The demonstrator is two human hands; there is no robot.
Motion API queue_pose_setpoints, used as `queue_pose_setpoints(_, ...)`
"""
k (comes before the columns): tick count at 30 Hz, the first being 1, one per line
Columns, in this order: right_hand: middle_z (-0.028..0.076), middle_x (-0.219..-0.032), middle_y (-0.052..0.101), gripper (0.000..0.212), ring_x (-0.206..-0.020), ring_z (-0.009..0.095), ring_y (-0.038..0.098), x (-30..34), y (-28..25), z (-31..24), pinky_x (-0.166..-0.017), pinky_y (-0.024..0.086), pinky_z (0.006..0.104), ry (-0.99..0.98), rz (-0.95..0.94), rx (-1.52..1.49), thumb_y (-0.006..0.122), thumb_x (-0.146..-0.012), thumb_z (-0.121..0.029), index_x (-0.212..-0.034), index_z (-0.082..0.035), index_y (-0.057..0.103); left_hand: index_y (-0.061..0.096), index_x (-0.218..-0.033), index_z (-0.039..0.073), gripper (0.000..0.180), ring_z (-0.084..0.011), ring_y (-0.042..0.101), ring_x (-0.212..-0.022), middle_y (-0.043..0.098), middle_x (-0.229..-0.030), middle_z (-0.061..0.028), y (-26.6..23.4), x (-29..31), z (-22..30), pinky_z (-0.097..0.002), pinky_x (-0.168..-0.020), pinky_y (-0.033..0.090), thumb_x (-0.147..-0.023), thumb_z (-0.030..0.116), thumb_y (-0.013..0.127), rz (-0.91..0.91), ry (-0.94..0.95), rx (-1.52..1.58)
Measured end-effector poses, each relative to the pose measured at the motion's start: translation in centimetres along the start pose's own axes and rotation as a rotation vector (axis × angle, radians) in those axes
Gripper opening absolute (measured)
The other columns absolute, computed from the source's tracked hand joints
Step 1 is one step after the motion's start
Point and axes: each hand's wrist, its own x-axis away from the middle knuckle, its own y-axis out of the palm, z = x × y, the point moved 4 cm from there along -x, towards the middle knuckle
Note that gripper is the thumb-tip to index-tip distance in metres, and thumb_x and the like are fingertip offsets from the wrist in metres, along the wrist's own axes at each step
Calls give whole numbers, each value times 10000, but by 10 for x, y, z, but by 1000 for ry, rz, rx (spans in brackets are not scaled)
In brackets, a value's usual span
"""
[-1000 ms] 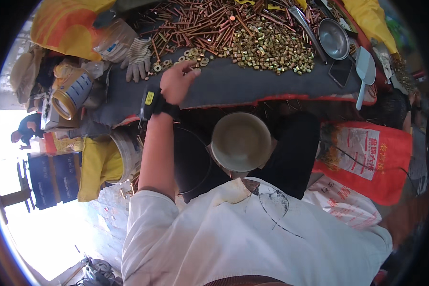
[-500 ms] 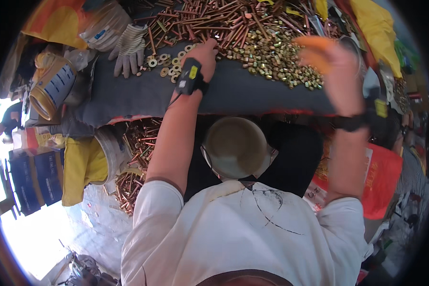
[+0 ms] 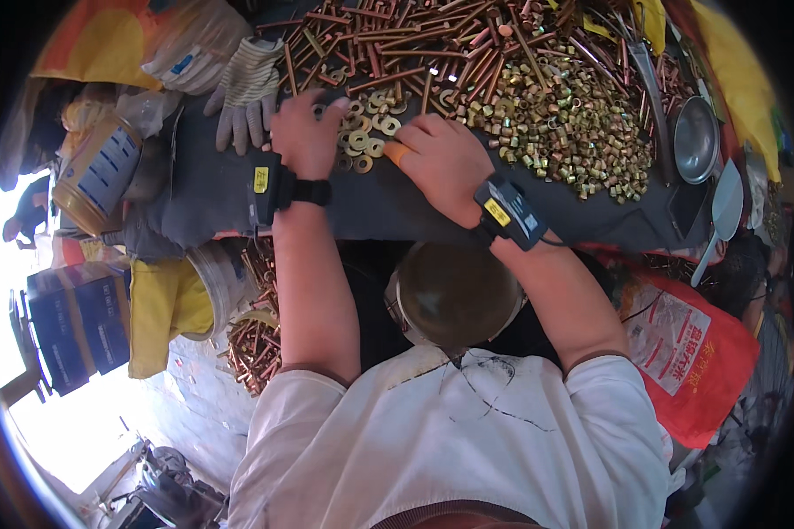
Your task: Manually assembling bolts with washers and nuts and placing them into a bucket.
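My left hand rests at the left edge of a scatter of flat washers, thumb held apart from the bent fingers. Nothing shows in its grasp. Across the same washers, my right hand reaches in with fingers bent together and an orange cover on one finger. Its fingertips touch down by the washers, and whatever they pinch is hidden. One copper-coloured bolt lies just beyond those fingers. Behind both hands spreads a heap of long bolts, and to the right lies a pile of short brassy sleeve-like nuts.
A striped work glove lies left of my left hand. On the right are a metal ladle and a pale scoop. A round bucket stands between my legs. More bolts fill a container below left.
My right hand has swung left from beyond the nut pile to the washers. My left hand has drawn back leftward from the bolt heap to the washers' edge.
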Motion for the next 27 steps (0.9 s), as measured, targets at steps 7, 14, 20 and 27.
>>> queue_pose_setpoints(7, 9, -745, 531, 23, -777, 198, 542, 28, -39, 23, -712, 461, 321, 113, -16, 248, 578, -673, -122, -696, -122, 585, 616, -1035, 36, 322, -348, 499, -944, 537, -998, -169, 22, 47, 73, -415, -841, 419, -742, 165, 655, -186, 197, -129)
queue_pose_setpoints(14, 16, -795, 557, 42, -837, 197, 541, 39, -47, 26, -737, 472, 313, 117, -106, 246, 571, -691, -125, -710, -112, 607, 633, -926, 26, 232, -318, 553, -874, 538, -934, -141, 34, 57, 94, -393, -727, 467, -696, 31, 658, -183, 321, 95)
queue_pose_setpoints(20, -9, -786, 549, 127, -818, 188, 530, 46, -51, 32, -750, 465, 324, 78, -91, 213, 616, -668, -105, -793, -116, 637, 662, -1016, 57, 226, -230, 637, -820, 657, -985, -134, 17, 27, 64, -301, -752, 471, -794, 91, 632, -275, 6, 492)
queue_pose_setpoints(27, 10, -780, 526, 172, -827, 198, 523, 43, -42, 26, -713, 461, 318, 139, -134, 239, 580, -633, -195, -782, -120, 621, 618, -868, 31, 219, -375, 543, -866, 567, -871, -186, 31, 28, 99, -439, -742, 428, -748, 210, 663, -92, 411, -14)
